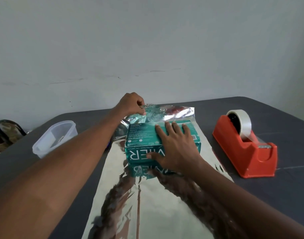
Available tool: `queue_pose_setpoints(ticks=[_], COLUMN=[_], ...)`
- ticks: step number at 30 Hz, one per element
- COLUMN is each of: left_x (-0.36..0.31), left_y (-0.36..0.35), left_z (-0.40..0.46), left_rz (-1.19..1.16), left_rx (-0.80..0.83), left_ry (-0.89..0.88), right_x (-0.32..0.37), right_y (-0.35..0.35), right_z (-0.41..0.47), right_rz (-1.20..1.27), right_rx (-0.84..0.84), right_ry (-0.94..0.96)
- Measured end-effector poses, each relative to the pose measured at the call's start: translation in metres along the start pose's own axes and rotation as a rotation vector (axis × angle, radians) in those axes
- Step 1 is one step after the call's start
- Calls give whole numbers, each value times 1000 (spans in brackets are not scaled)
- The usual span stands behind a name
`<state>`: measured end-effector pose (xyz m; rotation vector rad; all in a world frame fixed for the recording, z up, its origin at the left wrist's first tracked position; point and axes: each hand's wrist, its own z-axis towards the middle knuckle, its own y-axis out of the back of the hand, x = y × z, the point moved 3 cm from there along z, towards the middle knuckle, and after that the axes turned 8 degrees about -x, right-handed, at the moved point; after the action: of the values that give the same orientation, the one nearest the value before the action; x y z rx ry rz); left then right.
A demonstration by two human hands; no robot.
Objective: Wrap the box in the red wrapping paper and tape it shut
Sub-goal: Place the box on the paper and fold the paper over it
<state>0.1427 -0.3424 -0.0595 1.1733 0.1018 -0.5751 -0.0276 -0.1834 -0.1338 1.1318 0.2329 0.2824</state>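
Pinching the wrapping paper's [165,112] raised far edge, the left hand [130,104] sits just beyond the box [141,137], whose long axis runs crosswise under the flat, spread right hand [175,144].

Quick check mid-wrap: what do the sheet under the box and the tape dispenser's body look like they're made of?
Sheet: looks like thin metallised foil or film with a mirror finish; it reflects the box and both arms, and crinkles where the left hand pinches it. Dispenser: apparently moulded plastic, orange-red, smooth with a dull sheen.
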Motion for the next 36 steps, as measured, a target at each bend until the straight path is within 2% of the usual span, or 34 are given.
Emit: queue_pose_setpoints(ticks=[8,19,26,32,36], left_x=[-21,-19,-22,-27,-31], left_y=[29,30,36,46,53], left_z=[-31,-60,-68,-71,-79], left_rz=[9,24,-8,-54,-41], left_rx=[27,1,-34,-86,-82], left_ry=[-55,-43,-32,-34,-69], right_x=[-2,9,-2,3,-7], right_y=[7,19,31,37,39], right_z=[6,4,26,26,17], right_rz=[-36,-20,40,63,56], right_rx=[116,36,308,182,72], right_ry=[56,66,17,62,28])
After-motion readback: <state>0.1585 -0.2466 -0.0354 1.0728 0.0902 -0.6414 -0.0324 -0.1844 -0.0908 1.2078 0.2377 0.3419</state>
